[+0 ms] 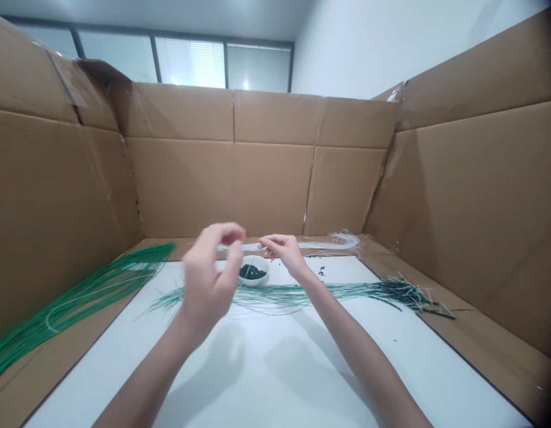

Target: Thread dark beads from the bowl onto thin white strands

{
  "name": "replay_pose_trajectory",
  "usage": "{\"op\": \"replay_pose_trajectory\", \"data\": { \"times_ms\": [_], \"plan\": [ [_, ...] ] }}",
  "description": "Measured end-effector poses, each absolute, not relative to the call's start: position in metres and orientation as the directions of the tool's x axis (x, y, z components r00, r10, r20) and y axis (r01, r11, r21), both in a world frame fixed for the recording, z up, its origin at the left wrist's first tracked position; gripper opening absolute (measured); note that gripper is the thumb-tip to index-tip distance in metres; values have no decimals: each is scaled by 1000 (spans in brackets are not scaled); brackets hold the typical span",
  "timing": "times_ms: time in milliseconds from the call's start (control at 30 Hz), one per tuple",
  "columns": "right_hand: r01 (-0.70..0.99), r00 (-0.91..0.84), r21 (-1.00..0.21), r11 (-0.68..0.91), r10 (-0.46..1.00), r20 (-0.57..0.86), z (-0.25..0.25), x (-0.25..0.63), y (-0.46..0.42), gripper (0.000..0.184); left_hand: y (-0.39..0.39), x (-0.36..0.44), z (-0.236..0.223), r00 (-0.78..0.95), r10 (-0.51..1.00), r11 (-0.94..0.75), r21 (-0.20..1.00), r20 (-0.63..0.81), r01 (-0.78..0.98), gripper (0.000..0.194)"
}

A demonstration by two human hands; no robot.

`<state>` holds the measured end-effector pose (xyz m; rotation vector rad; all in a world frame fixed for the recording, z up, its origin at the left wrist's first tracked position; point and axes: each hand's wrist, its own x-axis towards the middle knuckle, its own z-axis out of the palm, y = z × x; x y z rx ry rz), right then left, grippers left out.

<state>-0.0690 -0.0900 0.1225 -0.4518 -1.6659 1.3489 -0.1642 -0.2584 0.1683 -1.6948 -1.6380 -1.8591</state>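
Observation:
My left hand (pixel 211 279) is raised above the white sheet (pixel 266 368), thumb and forefinger curled into a pinch. A faint thin strand seems to hang from it, too fine to name. My right hand (pixel 282 249) is just beyond it, fingertips pinched together on something small that I cannot make out. Between and below both hands sits a small white bowl (pixel 254 272) holding dark green beads. A spread of green wires with dark tips (pixel 346 291) lies across the sheet under my right forearm.
A thick bundle of green wires (pixel 79 291) lies at the left on the cardboard floor. White wires (pixel 335 241) lie along the back wall. A few loose dark beads (pixel 320 272) are scattered near the bowl. Tall cardboard walls (pixel 471 196) enclose three sides.

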Motion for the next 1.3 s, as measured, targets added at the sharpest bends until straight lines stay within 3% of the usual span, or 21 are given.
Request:
{"op": "replay_pose_trajectory", "data": {
  "times_ms": [67, 133, 200, 333, 567, 933, 1300],
  "plan": [
    [-248, -510, -888, 387, 727, 460, 125, -70, -97, 24, -225, -168, 166, -361, 684, -358, 722, 635, 592, 29],
    [-233, -469, -865, 443, 728, 500, 127, -70, -102, 24, -195, -174, 158, -296, 873, -260, 883, 388, 391, 39],
    [-202, -417, -853, 480, 746, 519, 128, -69, -103, 24, -175, -182, 147, -221, 934, -224, 944, 279, 243, 38],
    [-166, -381, -863, 477, 777, 502, 126, -68, -98, 26, -164, -194, 131, -216, 908, -291, 912, 359, 290, 24],
    [-162, -281, -870, 466, 823, 493, 123, -68, -94, 18, -160, -198, 127, -253, 855, -333, 853, 453, 401, 24],
    [-232, -330, -903, 362, 844, 423, 131, -63, -98, 19, -163, -199, 128, -222, 869, -311, 836, 443, 451, 26],
    [-211, -390, -915, 345, 829, 402, 131, -65, -101, 24, -169, -190, 132, -201, 810, -283, 667, 552, 689, 22]
  ]
}}
